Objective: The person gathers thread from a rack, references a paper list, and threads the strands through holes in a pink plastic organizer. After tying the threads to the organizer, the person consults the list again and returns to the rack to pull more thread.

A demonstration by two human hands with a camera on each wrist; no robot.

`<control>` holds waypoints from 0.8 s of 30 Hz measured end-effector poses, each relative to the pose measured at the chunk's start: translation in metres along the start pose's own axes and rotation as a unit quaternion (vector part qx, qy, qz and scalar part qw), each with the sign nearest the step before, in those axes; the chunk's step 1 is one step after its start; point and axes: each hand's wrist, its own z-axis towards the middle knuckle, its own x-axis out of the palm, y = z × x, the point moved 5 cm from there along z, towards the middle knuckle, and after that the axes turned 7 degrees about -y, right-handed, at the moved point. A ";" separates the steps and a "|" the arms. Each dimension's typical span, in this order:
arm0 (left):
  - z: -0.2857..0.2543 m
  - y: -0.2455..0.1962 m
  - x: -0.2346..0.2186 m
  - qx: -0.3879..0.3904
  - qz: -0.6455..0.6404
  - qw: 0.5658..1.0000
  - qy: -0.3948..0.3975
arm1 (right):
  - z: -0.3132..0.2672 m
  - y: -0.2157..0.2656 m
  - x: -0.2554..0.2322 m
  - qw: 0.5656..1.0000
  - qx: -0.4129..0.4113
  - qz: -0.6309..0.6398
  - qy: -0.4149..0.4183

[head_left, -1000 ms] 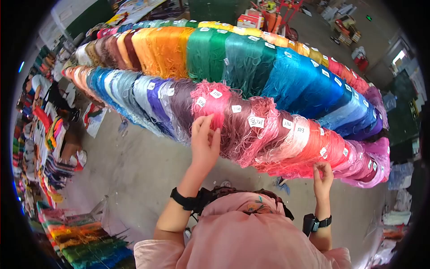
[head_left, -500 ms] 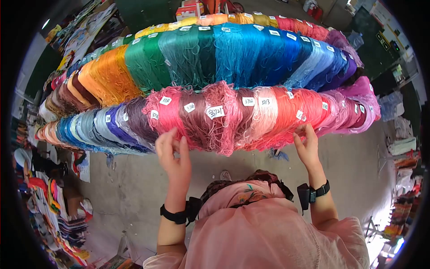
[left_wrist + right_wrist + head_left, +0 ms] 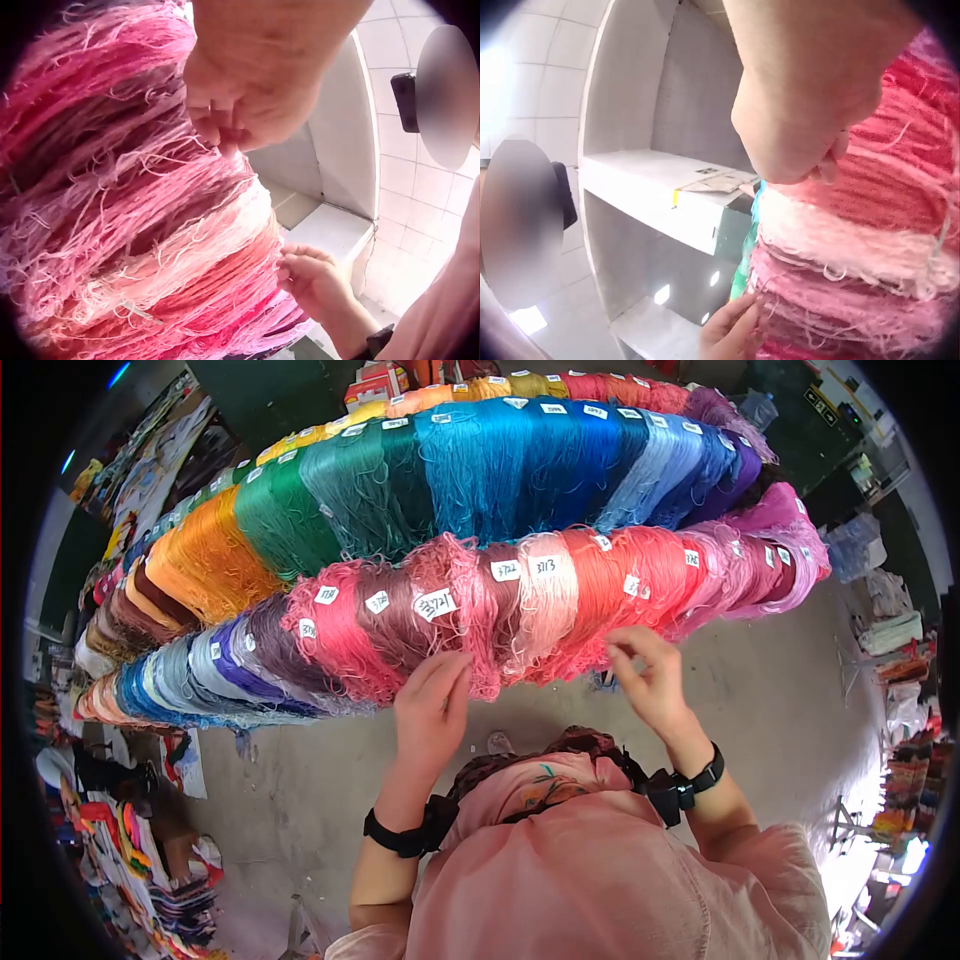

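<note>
A grey floor (image 3: 760, 710) spread beneath two long, curving rows of thread skeins. The front row (image 3: 345, 635) ran from peach and blue through purple, plum and rose to red and mauve, directly before the person; the rear row (image 3: 550, 470), just beyond it, showed orange, green and blue. A pink garment (image 3: 570, 880) covered the person's torso, near the front row. The left hand (image 3: 432, 715) pinched dusty-pink strands at the front row's near edge. The right hand (image 3: 650, 680) had bent fingers at the salmon-red strands farther right; whether it gripped any could not be told. Black bands (image 3: 400, 838) circled both wrists. Small white labels (image 3: 435, 604) dotted the skeins, some handwritten, including "3713".
</note>
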 end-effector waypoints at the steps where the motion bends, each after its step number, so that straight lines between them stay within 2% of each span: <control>1: 0.000 -0.002 0.006 0.004 -0.012 1.000 0.018 | 0.001 0.012 0.008 0.999 -0.024 0.016 0.023; 3: 0.002 -0.006 0.015 0.011 -0.027 0.998 0.048 | 0.002 0.031 0.023 0.996 -0.032 0.056 0.069; 7: -0.005 0.008 0.004 -0.026 -0.028 0.999 0.007 | 0.003 0.057 0.054 0.982 -0.095 0.093 0.135; 11: -0.015 0.050 -0.030 -0.147 -0.051 0.979 -0.129 | -0.001 0.063 0.091 0.958 -0.070 0.136 0.241; 12: -0.017 0.058 -0.035 -0.179 -0.067 0.969 -0.154 | 0.001 0.067 0.101 0.957 -0.088 0.145 0.235; 15: -0.014 0.070 -0.043 -0.156 -0.069 0.964 -0.203 | 0.012 0.076 0.130 0.951 -0.079 0.179 0.239; 16: -0.011 0.070 -0.045 -0.147 -0.068 0.961 -0.223 | 0.016 0.081 0.138 0.951 -0.108 0.186 0.221; 19: 0.000 0.068 -0.046 -0.090 0.024 0.971 -0.222 | 0.020 0.095 0.149 0.947 -0.087 0.208 0.228; 23: 0.006 0.068 -0.048 -0.100 0.059 0.982 -0.148 | 0.016 0.084 0.158 0.951 0.006 0.215 0.224; 24: 0.002 0.074 -0.049 -0.142 -0.018 0.977 -0.159 | 0.016 0.081 0.158 0.948 0.018 0.224 0.225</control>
